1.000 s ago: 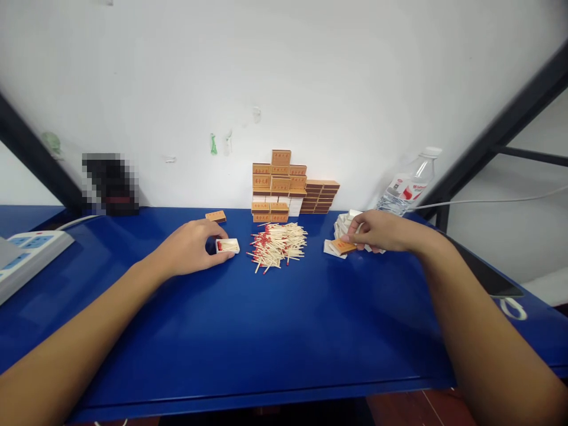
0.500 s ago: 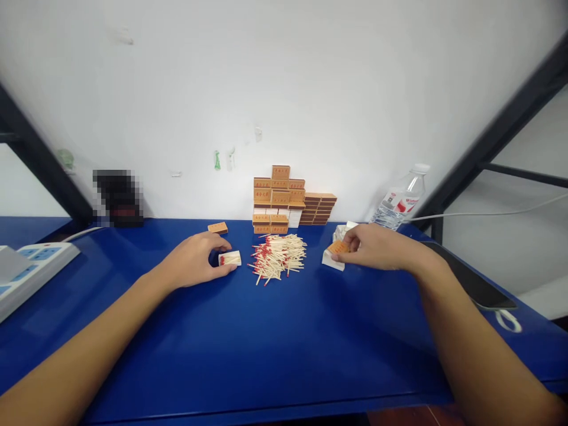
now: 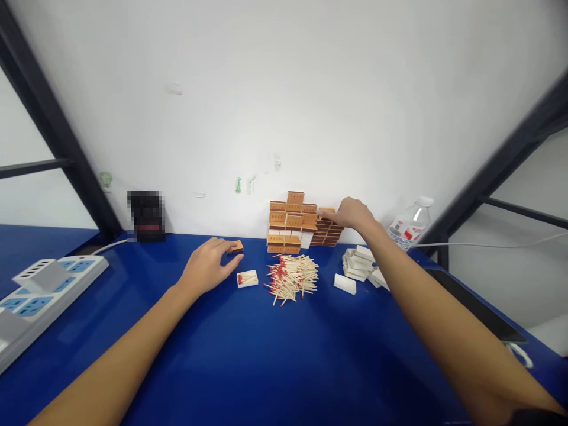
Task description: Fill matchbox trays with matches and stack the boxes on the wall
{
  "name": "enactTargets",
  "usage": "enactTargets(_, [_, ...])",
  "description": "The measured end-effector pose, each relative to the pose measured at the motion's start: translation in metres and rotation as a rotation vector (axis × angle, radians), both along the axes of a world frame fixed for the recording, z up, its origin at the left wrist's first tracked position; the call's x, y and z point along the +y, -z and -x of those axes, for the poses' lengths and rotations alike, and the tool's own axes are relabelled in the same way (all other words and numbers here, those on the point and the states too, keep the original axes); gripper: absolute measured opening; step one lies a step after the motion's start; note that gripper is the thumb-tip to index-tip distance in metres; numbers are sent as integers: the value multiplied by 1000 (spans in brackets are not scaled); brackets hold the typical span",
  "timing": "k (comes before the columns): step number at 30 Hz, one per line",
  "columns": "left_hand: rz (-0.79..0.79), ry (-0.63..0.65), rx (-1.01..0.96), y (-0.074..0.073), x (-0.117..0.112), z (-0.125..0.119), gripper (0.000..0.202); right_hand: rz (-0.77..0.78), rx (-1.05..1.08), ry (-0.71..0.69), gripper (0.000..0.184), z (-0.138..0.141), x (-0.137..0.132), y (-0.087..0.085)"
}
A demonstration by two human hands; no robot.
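My left hand (image 3: 207,265) reaches over the blue table, thumb and fingers apart. Its fingertips are at a small orange matchbox (image 3: 236,245), which lies behind a white matchbox tray (image 3: 247,278) partly filled with red-tipped matches. To the right of that tray is a loose heap of matches (image 3: 293,277). At the back, my right hand (image 3: 351,213) is closed on an orange matchbox cover (image 3: 329,210) on top of the right-hand stack of matchboxes (image 3: 326,232); the hand partly hides it. A taller stack of orange matchboxes (image 3: 293,220) stands against the wall beside it.
A white tray (image 3: 345,284) lies alone to the right of the heap, near a pile of white trays (image 3: 357,262) partly behind my right arm. A water bottle (image 3: 410,225) and a dark flat device (image 3: 474,305) are at right. A power strip (image 3: 48,296) lies at left.
My right hand has gone from the white trays up to the back stack with the orange cover, leaving a white tray on the table. My left hand has left the match-filled tray for the orange matchbox.
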State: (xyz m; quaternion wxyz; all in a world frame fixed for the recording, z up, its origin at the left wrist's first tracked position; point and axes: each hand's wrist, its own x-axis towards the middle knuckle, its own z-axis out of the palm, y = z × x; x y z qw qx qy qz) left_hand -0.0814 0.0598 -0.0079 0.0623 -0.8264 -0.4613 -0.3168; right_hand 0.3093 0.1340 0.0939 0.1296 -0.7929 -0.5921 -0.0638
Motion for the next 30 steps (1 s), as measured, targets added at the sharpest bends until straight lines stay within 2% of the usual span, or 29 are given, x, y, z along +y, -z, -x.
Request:
enactTargets(5, [35,-127,-52,10,20,12,37,-7,9,-26,45,-6,-1,4])
enactTargets(10, [135,-146,-76,29,34,12,47,-68,51,-47,36,-7,-11,1])
enactTargets(15, [176,-138,-124,34,42,7,45,-195,83,-5,34,-6,-51,12])
enactTargets(19, [183,-109,-202,27,44,6,41,-318,174,-141,29,5,-89,34])
enactTargets(21, [174,-63,-251,20,39,2,41,-412,292,-230,30,19,-102,46])
enactTargets(23, [147,2,-303,12,27,-9,46,-433,524,-376,34,39,-112,57])
enactTargets(26, [90,107,-377,2,0,-35,49,-266,1034,-609,49,76,-127,72])
enactTargets(28, [35,288,-479,-2,-20,-52,51,-127,1220,-721,49,96,-137,79])
enactTargets(30, [15,374,-488,-4,-34,-63,44,-36,1313,-753,45,107,-145,83])
